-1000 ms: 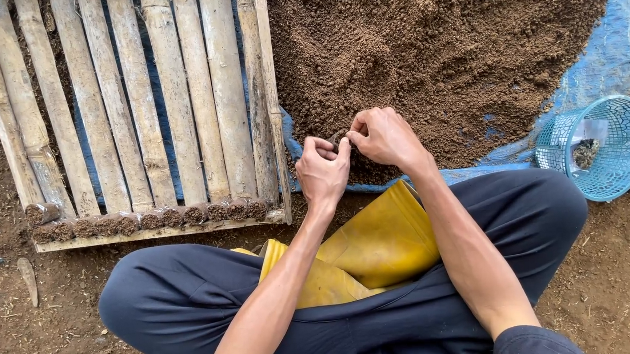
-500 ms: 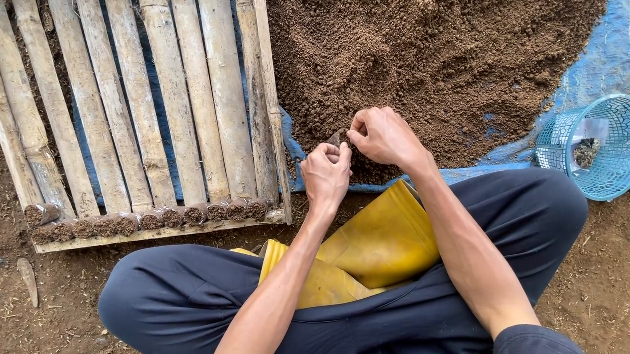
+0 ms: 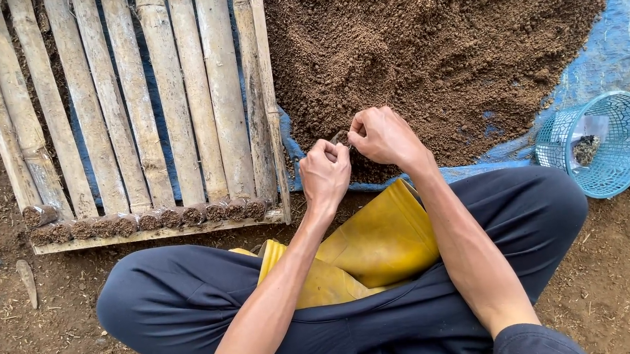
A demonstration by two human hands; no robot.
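Note:
I sit cross-legged at the edge of a heap of brown soil (image 3: pixel 438 53). My left hand (image 3: pixel 324 175) and my right hand (image 3: pixel 382 136) meet just above the heap's near edge. Their fingers are closed, pinching a small bag (image 3: pixel 340 137) between them; only a sliver of it shows. A row of several soil-filled small bags (image 3: pixel 143 222) lies along the near edge of a bamboo slat rack (image 3: pixel 143 100), to the left of my hands.
A blue tarp (image 3: pixel 614 57) lies under the soil. A blue plastic basket (image 3: pixel 596 145) with a clear bag inside stands at the right. Yellow rubber boots (image 3: pixel 377 246) rest in my lap. Bare dirt ground (image 3: pixel 17 319) surrounds me.
Both hands stay in the same spot at the soil's edge; only the fingers shift slightly around the small bag.

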